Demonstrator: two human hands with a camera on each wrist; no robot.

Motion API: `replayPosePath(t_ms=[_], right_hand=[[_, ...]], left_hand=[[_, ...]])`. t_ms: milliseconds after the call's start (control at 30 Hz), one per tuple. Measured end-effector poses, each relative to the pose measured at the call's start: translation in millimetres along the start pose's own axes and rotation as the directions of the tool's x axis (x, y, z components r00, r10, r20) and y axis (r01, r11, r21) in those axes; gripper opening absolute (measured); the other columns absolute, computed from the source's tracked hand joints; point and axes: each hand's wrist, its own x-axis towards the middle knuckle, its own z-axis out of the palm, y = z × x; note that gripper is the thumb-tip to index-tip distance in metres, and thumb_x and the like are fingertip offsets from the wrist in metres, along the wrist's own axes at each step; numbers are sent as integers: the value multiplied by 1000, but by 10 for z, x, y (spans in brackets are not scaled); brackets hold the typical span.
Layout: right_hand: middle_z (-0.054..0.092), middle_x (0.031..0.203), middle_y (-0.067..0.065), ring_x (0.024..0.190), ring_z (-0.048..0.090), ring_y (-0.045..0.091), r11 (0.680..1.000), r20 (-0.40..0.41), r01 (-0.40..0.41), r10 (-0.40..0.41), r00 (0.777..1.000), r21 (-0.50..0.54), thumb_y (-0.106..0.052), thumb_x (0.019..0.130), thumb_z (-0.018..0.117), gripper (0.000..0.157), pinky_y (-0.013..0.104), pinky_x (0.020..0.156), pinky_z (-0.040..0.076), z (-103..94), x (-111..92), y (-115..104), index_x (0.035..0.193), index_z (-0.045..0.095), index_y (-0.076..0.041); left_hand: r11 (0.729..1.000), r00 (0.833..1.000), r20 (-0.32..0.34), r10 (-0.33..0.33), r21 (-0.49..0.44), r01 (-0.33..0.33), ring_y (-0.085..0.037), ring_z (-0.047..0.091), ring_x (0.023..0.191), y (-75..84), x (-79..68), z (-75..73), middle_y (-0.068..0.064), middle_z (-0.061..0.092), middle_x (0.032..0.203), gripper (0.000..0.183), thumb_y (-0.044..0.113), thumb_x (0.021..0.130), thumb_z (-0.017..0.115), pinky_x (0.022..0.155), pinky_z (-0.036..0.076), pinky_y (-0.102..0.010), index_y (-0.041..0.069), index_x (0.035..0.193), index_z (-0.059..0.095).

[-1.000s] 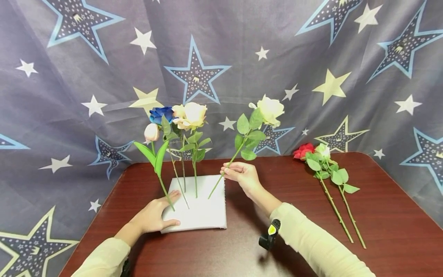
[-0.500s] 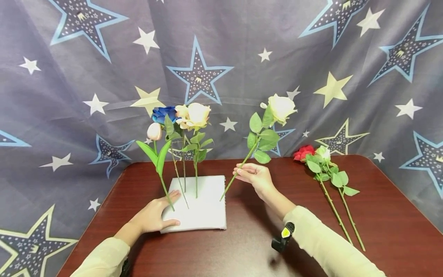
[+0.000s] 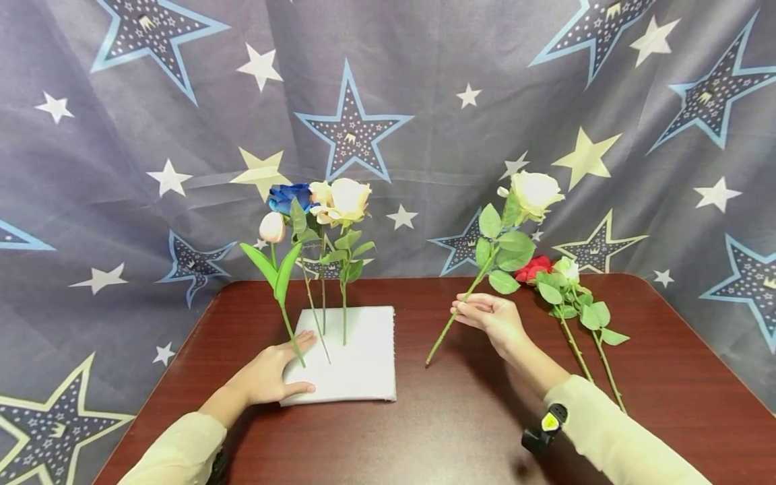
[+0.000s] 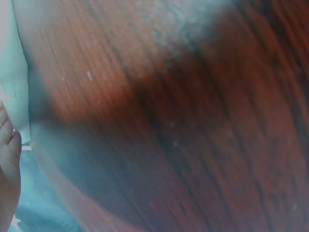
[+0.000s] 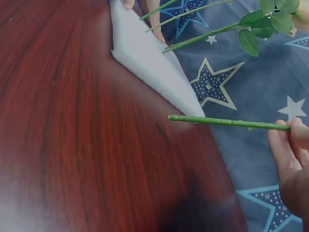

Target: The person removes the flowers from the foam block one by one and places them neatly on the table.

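Observation:
My right hand (image 3: 494,323) pinches the stem of a white rose (image 3: 536,195) between thumb and fingers, right of the white foam block (image 3: 364,374). The rose leans right; in the right wrist view its bare stem end (image 5: 193,119) hangs apart from the block. My left hand (image 3: 267,374) rests on the block's left side with fingers spread. Standing in the block are a pale pink tulip (image 3: 272,228), a blue rose (image 3: 289,200) and cream rose blooms (image 3: 349,200). The left wrist view shows mostly tabletop and part of that hand at its left edge.
On the right of the brown wooden table (image 3: 424,431) lie a red rose (image 3: 533,268) and a white-green rose (image 3: 566,269), stems toward the front. A grey curtain (image 3: 424,67) printed with stars hangs behind the table.
My right hand has moved right with the white rose, carrying its stem end from over the foam block to beyond its right edge. My left hand has stayed in place.

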Motion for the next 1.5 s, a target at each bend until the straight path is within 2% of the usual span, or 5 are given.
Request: replayPosePath(t_ms=[600, 767, 900, 1133, 1500], right_hand=[[76, 92, -4, 87, 74, 12, 989, 99, 1, 13, 995, -146, -2, 89, 64, 19, 28, 79, 59, -481, -328, -89, 106, 71, -6], [76, 91, -7, 85, 73, 9, 974, 64, -54, 69, 996, -218, -2, 89, 64, 24, 27, 78, 59, -584, -427, -155, 113, 68, 3], [76, 92, -6, 86, 73, 9, 969, 58, -74, 90, 994, -237, -3, 88, 65, 22, 27, 78, 59, -678, -471, -176, 110, 71, -3], [76, 100, 2, 90, 74, 13, 977, 183, -10, 49, 982, -212, -9, 89, 67, 28, 30, 78, 59, -1061, -390, 44, 116, 70, -6], [76, 88, -8, 84, 74, 9, 892, 41, -97, 129, 991, -442, -10, 89, 67, 32, 27, 76, 59, -903, -560, -208, 116, 65, 7]], left_hand=[[1000, 1000, -2, 5, -13, -5, -32, 50, 133, 1, -11, -22, -17, 52, 143, 85, 52, 76, 74, 104, 46, -48, 3, 140, 49], [1000, 1000, 3, 7, -11, -7, -32, 50, 133, 7, 1, -49, -17, 51, 143, 85, 51, 75, 75, 104, 45, -48, 2, 140, 48], [1000, 1000, 15, -4, -11, 4, -32, 50, 133, 18, -5, -57, -18, 51, 144, 85, 51, 75, 75, 104, 45, -47, 3, 141, 48], [1000, 1000, 21, -9, -10, 9, -32, 50, 133, 20, -6, -61, -18, 50, 144, 86, 51, 75, 75, 104, 45, -47, 3, 141, 48], [1000, 1000, 20, -18, -21, 19, -32, 49, 134, 32, -18, -49, -18, 50, 145, 86, 49, 75, 75, 105, 44, -47, 2, 141, 47]])
